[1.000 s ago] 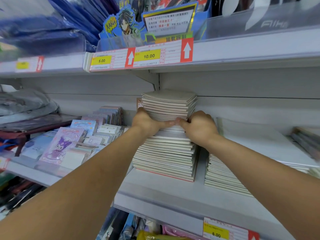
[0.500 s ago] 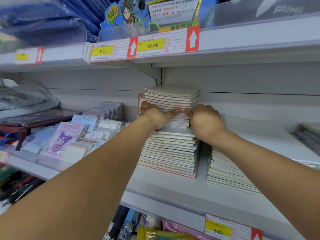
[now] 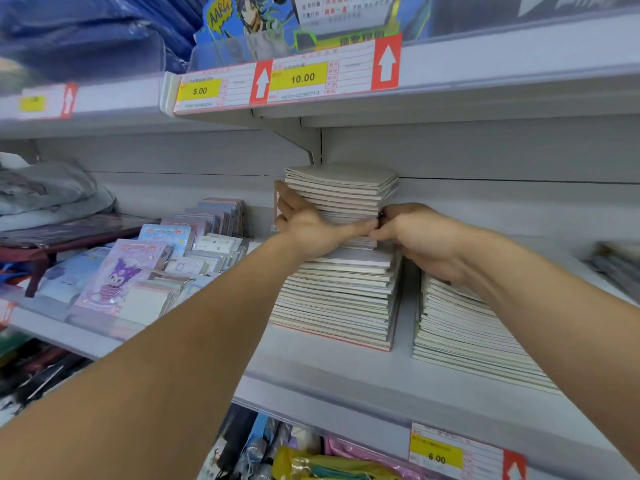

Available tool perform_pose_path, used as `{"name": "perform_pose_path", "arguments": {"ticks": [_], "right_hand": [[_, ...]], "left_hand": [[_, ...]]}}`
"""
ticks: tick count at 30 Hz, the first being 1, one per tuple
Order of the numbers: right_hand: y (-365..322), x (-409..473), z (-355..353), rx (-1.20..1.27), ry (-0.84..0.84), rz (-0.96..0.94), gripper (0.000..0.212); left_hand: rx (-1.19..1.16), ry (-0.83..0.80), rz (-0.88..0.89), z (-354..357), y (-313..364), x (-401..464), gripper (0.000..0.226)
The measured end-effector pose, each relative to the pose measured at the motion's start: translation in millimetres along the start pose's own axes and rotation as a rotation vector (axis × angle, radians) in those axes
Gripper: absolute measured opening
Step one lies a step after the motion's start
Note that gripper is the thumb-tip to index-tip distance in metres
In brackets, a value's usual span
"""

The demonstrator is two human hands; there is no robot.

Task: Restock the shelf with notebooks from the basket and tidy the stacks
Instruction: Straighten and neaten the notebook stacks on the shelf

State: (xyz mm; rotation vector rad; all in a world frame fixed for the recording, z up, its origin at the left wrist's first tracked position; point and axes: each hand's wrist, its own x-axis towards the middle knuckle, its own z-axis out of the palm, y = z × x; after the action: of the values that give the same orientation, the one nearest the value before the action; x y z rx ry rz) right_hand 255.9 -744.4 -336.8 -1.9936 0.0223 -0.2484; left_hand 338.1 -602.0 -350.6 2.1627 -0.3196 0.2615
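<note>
Two stacks of thin, pale, soft-covered notebooks on the grey metal shelf (image 3: 346, 386): tall stack (image 3: 341, 271) centre, lower stack (image 3: 460, 334) just right, partly hidden behind the right forearm. Left hand (image 3: 308, 226) and right hand (image 3: 415, 237) curled round the tall stack's upper bundle from either side, thumbs almost meeting in front. Purple character notepads (image 3: 117, 275) left; three yellow price tags, nearest one (image 3: 437, 457) below.

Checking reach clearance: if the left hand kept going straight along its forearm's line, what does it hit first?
The left hand already grips the upper bundle of notebooks. Past that, likely the grey back panel behind the stack; depth is unclear.
</note>
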Motion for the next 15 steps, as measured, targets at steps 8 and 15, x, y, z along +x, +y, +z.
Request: {"name": "perform_pose_path", "arguments": {"ticks": [8,15], "right_hand": [[-11,-4,-13,0.039,0.073,0.159,0.053],[-17,-1,-6,0.085,0.043,0.176,0.038]], "left_hand": [[-0.078,-0.02,-0.048,-9,-12,12,0.155],[-0.054,0.007,-0.013,-7,-15,15,0.138]]}}
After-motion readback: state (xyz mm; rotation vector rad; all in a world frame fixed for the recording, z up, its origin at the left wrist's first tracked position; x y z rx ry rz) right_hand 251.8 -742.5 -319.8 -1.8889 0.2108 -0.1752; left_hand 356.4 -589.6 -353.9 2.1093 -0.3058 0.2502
